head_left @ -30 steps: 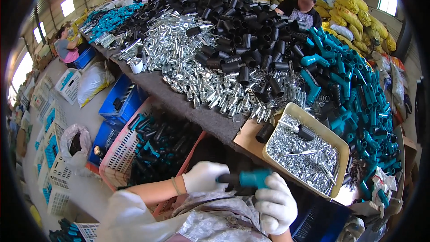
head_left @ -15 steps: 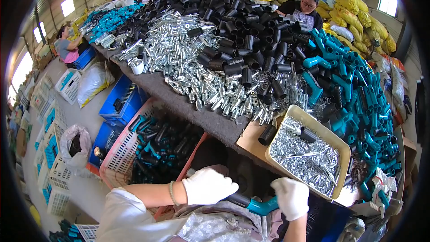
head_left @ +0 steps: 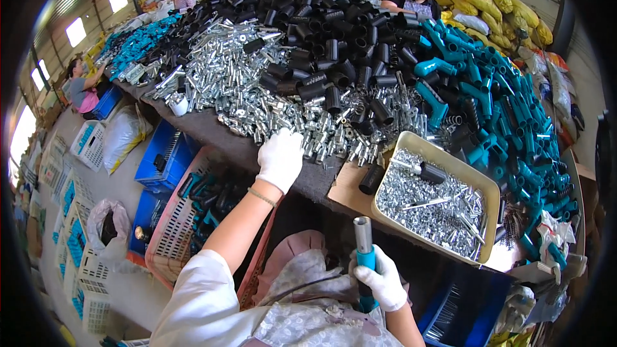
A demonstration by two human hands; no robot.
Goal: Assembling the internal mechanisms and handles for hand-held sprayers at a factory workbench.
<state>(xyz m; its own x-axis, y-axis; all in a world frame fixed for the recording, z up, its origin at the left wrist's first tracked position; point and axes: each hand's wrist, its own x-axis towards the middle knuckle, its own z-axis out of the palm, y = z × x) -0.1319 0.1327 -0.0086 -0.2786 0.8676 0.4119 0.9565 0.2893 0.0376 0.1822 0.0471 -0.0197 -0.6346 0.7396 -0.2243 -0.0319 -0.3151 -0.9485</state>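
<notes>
Reaching forward, the left hand lay on the silver fittings at the table edge, fingers together and curled down; whether they pinched a piece could not be told. The right hand stayed low by the lap, fingers wrapped tight round a teal handle with a grey metal tube standing upright out of it.

Just right of the left hand sat a tan tray of small silver parts, with a black sleeve beside it. Black sleeves were heaped behind the fittings, and teal handles were piled at right. Below the table stood a pink basket of teal and black parts and a blue crate. Yellow sacks were stacked along the far wall, with white crates on the floor at left.

Half a second earlier both hands were at the lap, the handle lying sideways between them; since then the left had gone out to the pile and the handle had turned upright.
</notes>
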